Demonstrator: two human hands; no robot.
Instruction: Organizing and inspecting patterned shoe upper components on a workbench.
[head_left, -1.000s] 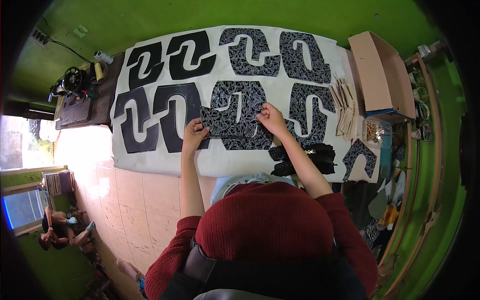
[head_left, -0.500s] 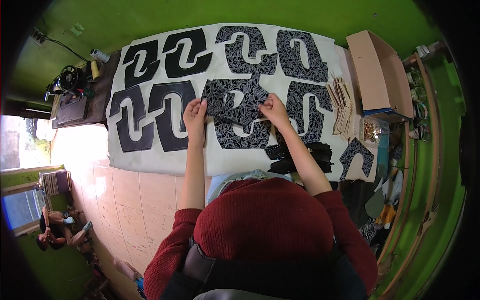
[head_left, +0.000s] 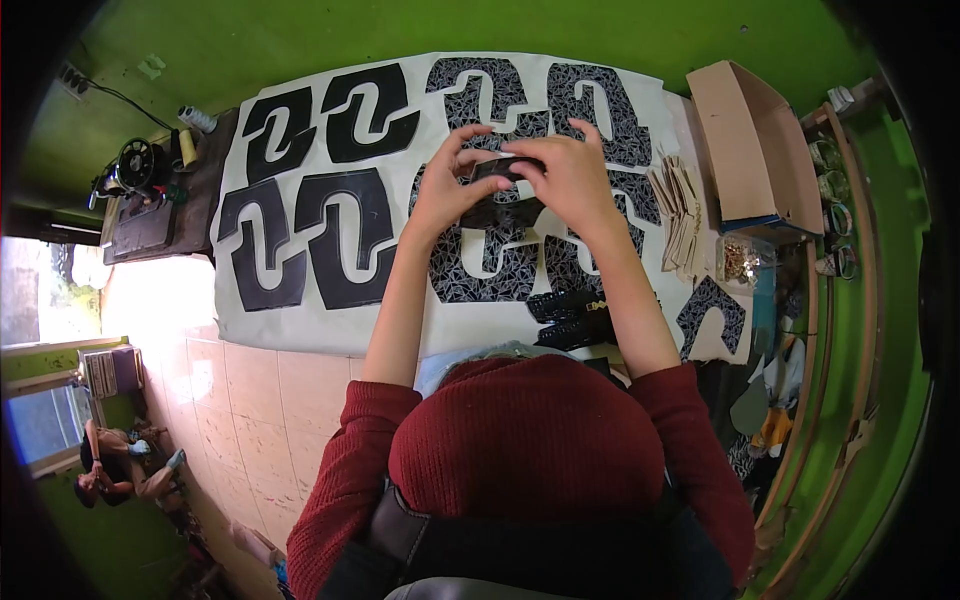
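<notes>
A black cut piece (head_left: 500,212) is held up above the table, turned so that mostly its dark side and edge show. My left hand (head_left: 448,190) grips its left end between thumb and fingers. Its right end is pinched in my right hand (head_left: 572,180), one finger lifted clear. Below lie black pieces with a grey crackle pattern (head_left: 482,275), partly covered by my hands. Another patterned piece (head_left: 598,100) lies beyond my right hand. Plain black curved pieces (head_left: 345,215) are laid out to the left.
White sheeting (head_left: 400,325) covers the table. Shiny black straps (head_left: 565,318) lie near my right forearm. At right are brown paper strips (head_left: 675,215), a cardboard box (head_left: 745,150), and a tub of small metal parts (head_left: 742,258). A sewing machine (head_left: 140,170) stands left; a person (head_left: 110,460) sits beyond.
The held piece has been turned from its broad patterned face to a dark, narrow view. My hands have come closer together and moved farther over the table.
</notes>
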